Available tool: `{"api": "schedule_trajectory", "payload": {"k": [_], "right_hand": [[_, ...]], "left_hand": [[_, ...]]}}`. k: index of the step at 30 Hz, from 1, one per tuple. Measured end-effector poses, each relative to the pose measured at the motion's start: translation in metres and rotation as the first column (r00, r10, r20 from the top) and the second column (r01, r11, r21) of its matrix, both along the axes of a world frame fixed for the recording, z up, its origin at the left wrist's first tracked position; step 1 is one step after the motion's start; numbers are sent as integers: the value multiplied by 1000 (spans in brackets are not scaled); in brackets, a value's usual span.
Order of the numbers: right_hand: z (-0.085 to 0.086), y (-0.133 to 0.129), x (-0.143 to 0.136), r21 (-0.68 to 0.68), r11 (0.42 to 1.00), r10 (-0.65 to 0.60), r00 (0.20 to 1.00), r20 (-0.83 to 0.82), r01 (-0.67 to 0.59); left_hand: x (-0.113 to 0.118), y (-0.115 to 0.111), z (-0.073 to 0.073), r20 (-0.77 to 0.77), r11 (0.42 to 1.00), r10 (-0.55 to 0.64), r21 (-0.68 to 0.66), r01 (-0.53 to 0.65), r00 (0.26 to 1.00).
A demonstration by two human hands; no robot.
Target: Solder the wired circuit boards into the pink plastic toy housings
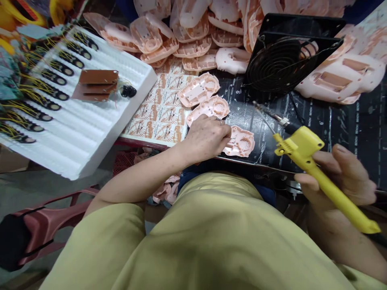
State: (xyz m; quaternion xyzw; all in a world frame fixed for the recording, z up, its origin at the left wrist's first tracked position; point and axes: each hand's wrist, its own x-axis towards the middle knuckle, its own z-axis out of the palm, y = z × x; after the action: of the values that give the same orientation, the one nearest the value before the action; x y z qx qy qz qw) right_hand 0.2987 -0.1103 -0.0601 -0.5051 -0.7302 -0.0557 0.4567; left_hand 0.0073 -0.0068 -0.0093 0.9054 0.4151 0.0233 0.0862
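Note:
My left hand is closed, its fingertips at the left end of a small pink plastic shell near the table's front edge. The hand hides part of that shell. Just behind it lie two similar shells, a nearer one partly under my knuckles and a farther one; all show ribbed insides and a round speaker grille. On the right, my right hand grips a yellow soldering iron with a trigger-style body. Its metal tip and a thin feed tube point up and left, above the table and apart from the shells.
A black fan stands behind the iron's tip. Pink shells are heaped at the back, with larger ones at right. On the left, a white foam tray holds wired speakers and brown circuit boards.

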Motion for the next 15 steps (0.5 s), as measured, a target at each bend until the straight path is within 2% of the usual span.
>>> {"api": "schedule_trajectory", "payload": {"k": [2, 5, 8, 11, 13, 15], "right_hand": [[3, 9, -11, 55, 987, 146, 984, 100, -152], [11, 23, -24, -75, 942, 336, 920, 200, -328], [11, 30, -27, -124, 930, 366, 891, 267, -345], [-2, 42, -29, -116, 931, 363, 860, 358, -345], [-11, 52, -34, -84, 934, 349, 842, 410, -346], [-13, 61, -39, -76, 930, 356, 837, 416, -358]], "left_hand": [[-5, 1, -1, 28, 999, 6, 49, -7, 1000], [-18, 8, -1, 40, 990, 81, 114, -86, 996], [-30, 14, -3, 2, 992, 107, 74, -107, 994], [-35, 16, -8, 9, 999, 34, 3, -34, 999], [-37, 17, -8, 43, 1000, -10, 9, 9, 999], [-45, 19, -3, 59, 998, -31, 57, 28, 998]]}}
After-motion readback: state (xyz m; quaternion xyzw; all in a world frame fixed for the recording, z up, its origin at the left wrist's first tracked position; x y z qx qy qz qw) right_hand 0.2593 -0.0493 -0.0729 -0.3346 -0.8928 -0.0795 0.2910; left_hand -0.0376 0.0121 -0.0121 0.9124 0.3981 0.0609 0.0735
